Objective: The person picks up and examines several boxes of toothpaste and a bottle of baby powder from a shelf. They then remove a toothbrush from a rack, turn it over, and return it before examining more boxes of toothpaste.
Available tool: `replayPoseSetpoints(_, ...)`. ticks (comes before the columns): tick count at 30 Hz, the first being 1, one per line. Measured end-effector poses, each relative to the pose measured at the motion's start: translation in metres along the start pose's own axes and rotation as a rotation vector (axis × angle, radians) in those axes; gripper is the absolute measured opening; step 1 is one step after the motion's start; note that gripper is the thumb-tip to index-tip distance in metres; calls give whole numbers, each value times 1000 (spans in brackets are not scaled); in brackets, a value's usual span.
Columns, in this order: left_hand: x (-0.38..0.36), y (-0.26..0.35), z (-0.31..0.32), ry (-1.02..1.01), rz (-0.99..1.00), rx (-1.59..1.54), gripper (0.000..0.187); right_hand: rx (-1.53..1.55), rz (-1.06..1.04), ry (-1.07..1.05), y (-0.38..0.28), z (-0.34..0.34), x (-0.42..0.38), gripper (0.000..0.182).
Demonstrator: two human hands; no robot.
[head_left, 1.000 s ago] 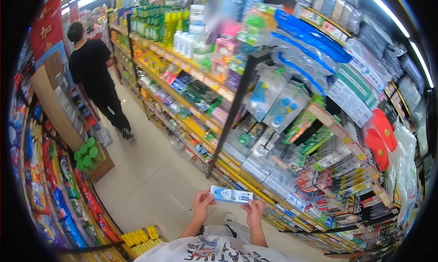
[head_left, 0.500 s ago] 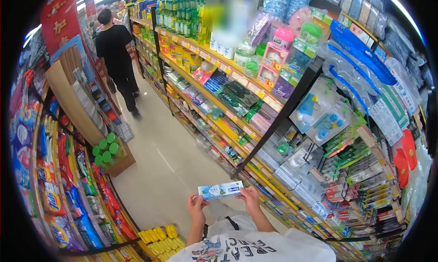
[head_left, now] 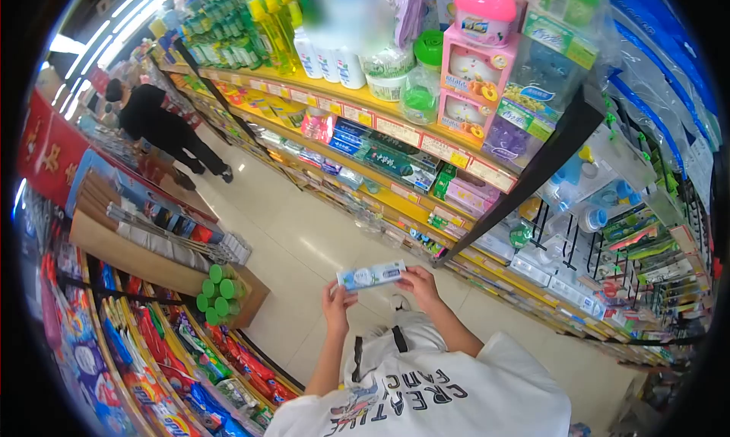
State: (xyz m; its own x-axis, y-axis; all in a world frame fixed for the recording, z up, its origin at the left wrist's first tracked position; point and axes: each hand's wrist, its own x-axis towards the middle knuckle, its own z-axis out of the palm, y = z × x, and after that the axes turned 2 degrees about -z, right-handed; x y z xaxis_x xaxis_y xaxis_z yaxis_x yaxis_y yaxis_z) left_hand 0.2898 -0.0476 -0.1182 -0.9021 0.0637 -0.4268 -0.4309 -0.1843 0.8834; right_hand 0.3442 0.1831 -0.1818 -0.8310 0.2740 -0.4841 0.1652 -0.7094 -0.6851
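Note:
A narrow white and light-blue box (head_left: pixel 371 276) is held level between both hands, in front of the white shirt (head_left: pixel 456 391). My left hand (head_left: pixel 335 304) grips its left end, fingers closed round the corner. At the right end, my right hand (head_left: pixel 417 282) pinches the box between thumb and fingers. Printing shows on the face turned up towards the camera, too small to read.
Shelves with bottles and boxed goods (head_left: pixel 395 159) run along the right side of the aisle. Green-lidded containers (head_left: pixel 220 294) stand on a carton at the left, above bagged goods (head_left: pixel 160 346). A person in black (head_left: pixel 152 117) is farther up the aisle.
The view has turned and come closer to the right-hand shelves. Both hands still hold the box, whose upward face now looks different. The person in black appears farther left, in another walking pose.

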Motion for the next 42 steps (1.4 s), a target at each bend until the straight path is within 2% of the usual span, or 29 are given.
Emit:
replayPoseSetpoints(5,95,-8,16,-86,-71,36,32,1,-9,137,2,7,45,20)
replayPoseSetpoints(11,199,-45,42,-160,-178,176,33,219,-159,379,20,-5,113,28)
replayPoseSetpoints(13,232,-59,57,-254,-175,275,38,344,-175,553,18,-6,133,28)
replayPoseSetpoints(14,253,-77,64,-288,-154,236,42,338,-201,575,16,-8,142,28)
replayPoseSetpoints(16,282,-88,79,-368,-157,232,40,341,-220,733,8,-7,163,28)
replayPoseSetpoints(18,319,-91,99,-441,-138,236,38,320,-258,795,-6,-2,183,28)
replayPoseSetpoints(20,342,-100,115,-393,-184,347,38,276,-286,900,-9,-2,201,28)
replayPoseSetpoints(23,379,-117,121,-461,-199,427,36,264,-242,976,-23,17,214,23)
replayPoseSetpoints(26,408,-144,123,-538,-285,445,46,320,-285,954,-10,-7,230,21)
replayPoseSetpoints(28,395,-119,128,-578,-363,98,48,391,-328,941,7,-21,239,19)
replayPoseSetpoints(29,391,-104,132,-566,-364,101,48,390,-316,938,8,-19,240,19)
replayPoseSetpoints(31,382,-81,137,-530,-547,22,48,401,-298,848,5,-9,226,23)
replayPoseSetpoints(33,378,-72,135,-576,-540,102,50,435,-330,840,8,5,217,23)
replayPoseSetpoints(35,373,-57,136,-631,-529,179,51,358,-248,743,11,13,207,19)
replayPoseSetpoints(37,369,-53,135,-732,-382,384,55,313,-209,691,15,28,195,20)
replayPoseSetpoints(38,372,-69,134,-738,-392,374,55,277,-166,630,19,36,187,23)
replayPoseSetpoints(40,394,-146,129,-715,313,572,57,268,-122,613,30,53,170,29)
replayPoseSetpoints(41,389,-131,126,-713,304,564,57,271,-78,586,39,60,162,36)
replayPoseSetpoints(42,381,-98,124,-745,43,484,53,260,-39,575,49,64,153,44)
